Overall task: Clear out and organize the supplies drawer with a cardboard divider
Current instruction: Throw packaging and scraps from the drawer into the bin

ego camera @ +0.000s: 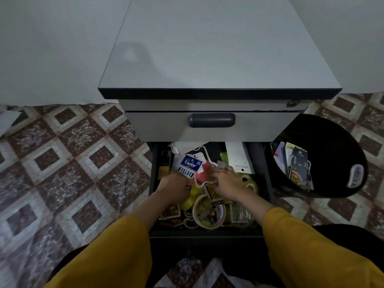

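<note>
We count two drawers in the grey cabinet (pixel 218 59): the top drawer (pixel 259 125) is closed, with one dark handle (pixel 211 120) and one lock (pixel 292 103). The open drawer (pixel 205 232) is pulled out below it, between the person's knees, and is full of clutter. One black bin (pixel 332 142) stands just right of it on the patterned floor (pixel 72 163) and holds packaging.

In the open drawer we make out three tape rolls. One is a big tan roll (pixel 216 224) near the front, one a clear roll (pixel 250 182) at the right, and one a yellow roll (pixel 187 202) at the left. There is also one white card (pixel 241 157), one blue-white pack (pixel 191 164), one striped card (pixel 186 173) and one pink sheet (pixel 202 173). The rest is too jumbled to count.

Both hands are in the drawer, forearms in mustard sleeves (pixel 116 252). The left hand (pixel 173 185) is knuckles up, its fingers curled down against the lower edge of the striped card. We cannot tell whether it pinches the card. The right hand (pixel 227 181) is palm down with bent fingers, the tips blurred at a white cord (pixel 199 185); we cannot tell its grip either.

Writing: the pack reads "Faster" and the striped card "VALVE". The white card reads "JEWELLERY" (upside down to us). A dark packet (pixel 299 165) in the bin reads "SPOON".
</note>
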